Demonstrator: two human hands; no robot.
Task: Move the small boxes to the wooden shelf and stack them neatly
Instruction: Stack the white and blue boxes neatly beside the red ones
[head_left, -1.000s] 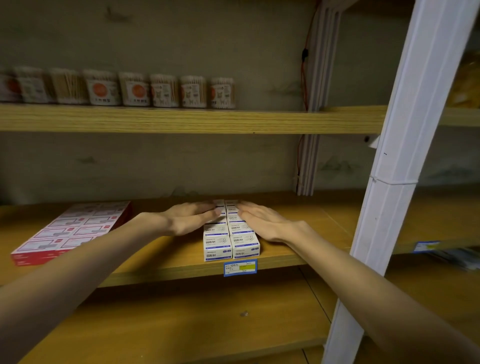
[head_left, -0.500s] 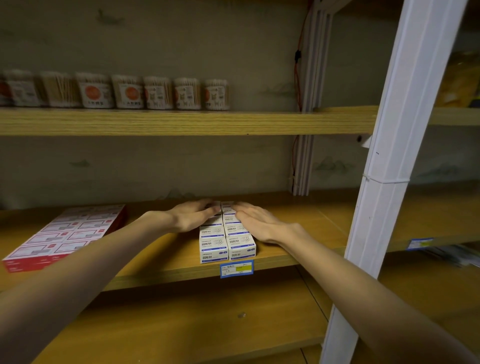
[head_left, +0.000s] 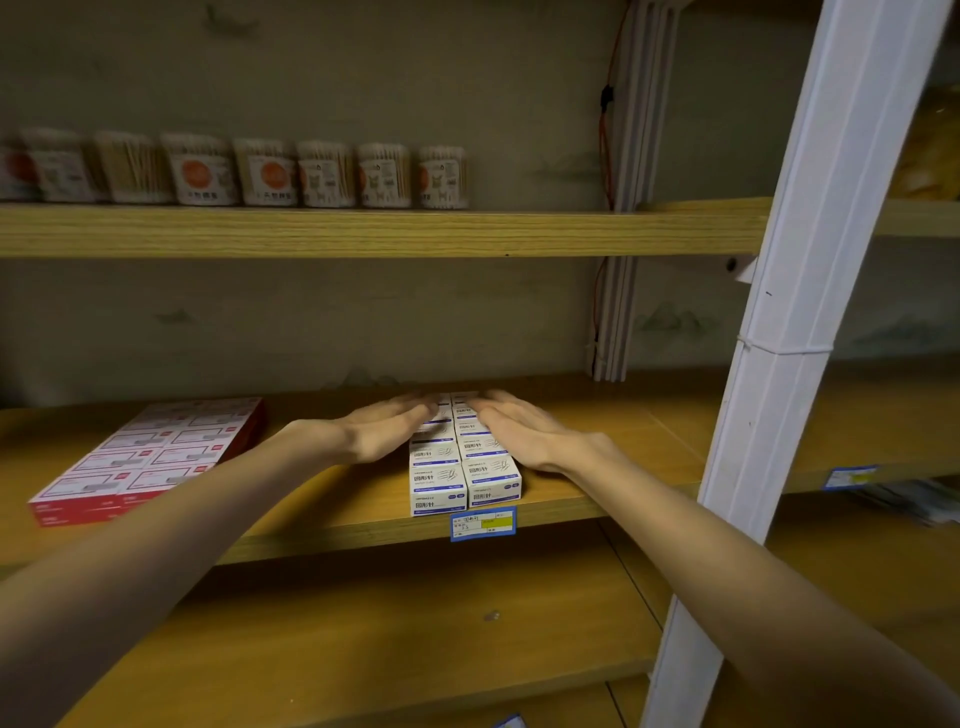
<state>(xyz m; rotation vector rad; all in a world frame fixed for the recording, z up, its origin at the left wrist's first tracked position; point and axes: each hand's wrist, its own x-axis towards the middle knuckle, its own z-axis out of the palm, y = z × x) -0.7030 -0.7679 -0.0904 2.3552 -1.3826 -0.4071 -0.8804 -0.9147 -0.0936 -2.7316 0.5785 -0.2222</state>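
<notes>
Fingers (head_left: 395, 415) on both hands are straight and flat, nothing curled or pinched, just pressing in on the block of small boxes (head_left: 462, 467) from either side. Compared with 1 second ago, barely anything is different: the hands sit in the same squeeze, the boxes haven't slid, and only the camera has drifted a bit, so the whole scene sits slightly lower and to the left in view. To me that says the moving part is basically finished and this is the tidying squeeze.

Going near to far: the 2 front boxes sit right at the front edge of the wooden shelf (head_left: 337, 525), just above the blue price tag (head_left: 483, 524). Behind them the 2 rows run back between the palms, left hand (head_left: 374, 434) against the left row, right hand (head_left: 524, 436) against the right row. It looks 2 layers high, though the back end is hidden by fingertips. Further left lies a flat red pack (head_left: 150, 457), well apart from the boxes. Up on the next shelf, a line of cotton swab tubs (head_left: 260, 171).

Rows look snug already, so letting go seems next.
</notes>
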